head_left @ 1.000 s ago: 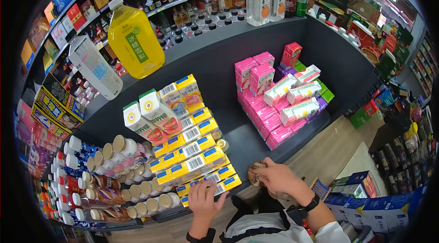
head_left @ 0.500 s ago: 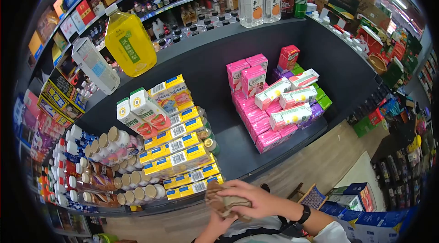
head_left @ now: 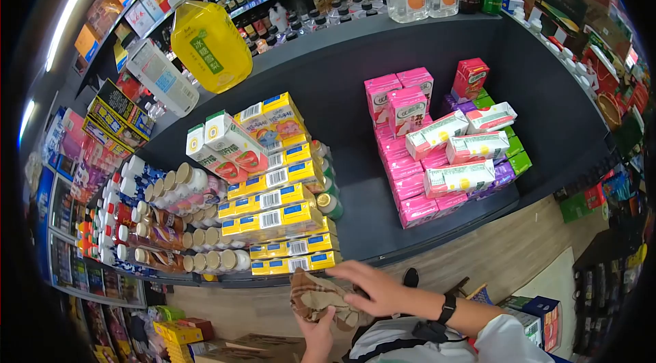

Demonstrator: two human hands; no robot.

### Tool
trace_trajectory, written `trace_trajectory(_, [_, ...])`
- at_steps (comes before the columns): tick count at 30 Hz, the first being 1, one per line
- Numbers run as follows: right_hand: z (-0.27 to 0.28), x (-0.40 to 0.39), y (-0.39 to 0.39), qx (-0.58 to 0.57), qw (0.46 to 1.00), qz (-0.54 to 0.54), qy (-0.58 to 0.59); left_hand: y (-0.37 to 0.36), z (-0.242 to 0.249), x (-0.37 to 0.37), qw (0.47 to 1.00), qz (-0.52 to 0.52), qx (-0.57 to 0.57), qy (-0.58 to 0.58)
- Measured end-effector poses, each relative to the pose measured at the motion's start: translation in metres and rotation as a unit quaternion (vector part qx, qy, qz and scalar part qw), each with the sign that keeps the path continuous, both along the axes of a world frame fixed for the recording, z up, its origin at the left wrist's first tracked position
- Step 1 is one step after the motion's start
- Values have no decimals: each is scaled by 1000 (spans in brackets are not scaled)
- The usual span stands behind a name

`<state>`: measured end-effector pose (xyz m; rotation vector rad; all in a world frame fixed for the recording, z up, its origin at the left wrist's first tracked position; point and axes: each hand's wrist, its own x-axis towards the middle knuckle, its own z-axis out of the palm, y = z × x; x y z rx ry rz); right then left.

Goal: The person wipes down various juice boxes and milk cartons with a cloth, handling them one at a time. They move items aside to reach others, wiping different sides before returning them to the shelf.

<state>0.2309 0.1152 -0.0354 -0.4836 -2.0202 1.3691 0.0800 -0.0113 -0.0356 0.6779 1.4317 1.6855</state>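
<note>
Cloth (head_left: 313,297), brown check, is bunched up in front of the counter (head_left: 365,223), just off its near edge, over the floor. Left hand (head_left: 316,332) carries it from below: thumb pressed on the near side, other fingers hidden behind the fabric, so it looks clamped there. Probably the support hand. Right hand (head_left: 376,289) is at the cloth's right side, fingers stretched out, one reaching past the top edge; can't tell if any of them pinch fabric. Two-hand hold fits soft stuff that folds on itself, I'd guess.

Nearest stock: yellow cartons (head_left: 273,218), stacked in steps just beyond the cloth, barcodes outward, likely for stability and easy reach. Bottles (head_left: 222,260) lie in rows left of them, caps toward the near side. Pink cartons (head_left: 403,178) sit apart to the right; white cartons (head_left: 459,177) lie flat on top, probably because upright they'd tip.
</note>
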Motion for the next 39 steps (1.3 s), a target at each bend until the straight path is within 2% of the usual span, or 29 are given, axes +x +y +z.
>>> trace_trajectory(1, [1, -1, -4, 38, 998, 12, 43, 4, 4, 3, 1000, -14, -17, 15])
trace_trajectory(2, [6, 2, -11, 58, 998, 35, 19, 5, 6, 5, 999, -28, -36, 28])
trace_trajectory(4, [5, 3, -23, -21, 999, 21, -30, 6, 3, 9, 996, -34, -73, 38])
trace_trajectory(5, [3, 4, -30, -58, 997, 14, -56, 6, 4, 9, 986, -76, -109, 98])
trace_trajectory(7, [-2, 7, -30, -50, 996, -50, -57, 13, 11, 8, 948, -158, -175, 215])
trace_trajectory(8, [0, 10, -25, -36, 995, -69, -58, 19, 18, 7, 933, -185, -119, 286])
trace_trajectory(10, [11, 14, -15, -3, 989, -128, -72, 26, 36, 18, 960, -99, -59, 256])
trace_trajectory(11, [13, 14, -11, -5, 978, -171, -119, 27, 40, 21, 968, -58, -28, 242])
trace_trajectory(13, [17, 12, -3, -7, 941, -263, -211, 21, 29, 9, 973, -24, 21, 230])
trace_trajectory(15, [22, 3, 19, 52, 921, -284, -263, 12, 19, 1, 980, 0, 54, 193])
trace_trajectory(17, [33, -12, 43, 96, 894, -278, -338, 10, 14, -5, 974, 11, 52, 220])
trace_trajectory(21, [-3, -42, 73, 217, 844, -184, -456, 2, 4, -23, 949, 1, 53, 310])
trace_trajectory(25, [21, -21, 78, 145, 853, 51, -499, -1, -1, -32, 953, 12, 27, 301])
trace_trajectory(28, [40, 13, 80, -20, 874, 250, -416, -1, 3, -37, 965, 34, 5, 260])
trace_trajectory(30, [27, 44, 69, -146, 936, 224, -230, -5, -2, -51, 972, -15, 22, 233])
trace_trajectory(31, [27, 55, 62, -207, 948, 203, -133, -3, -1, -50, 975, -43, 30, 217])
trace_trajectory(34, [33, 79, 37, -441, 890, 104, 58, 22, 13, -31, 987, -111, 107, 46])
trace_trajectory(36, [23, 81, 15, -546, 812, 41, 200, 47, 20, -8, 982, -161, 91, -24])
trace_trajectory(39, [9, 76, 1, -596, 745, 103, 282, 67, -4, 9, 940, -290, 26, -178])
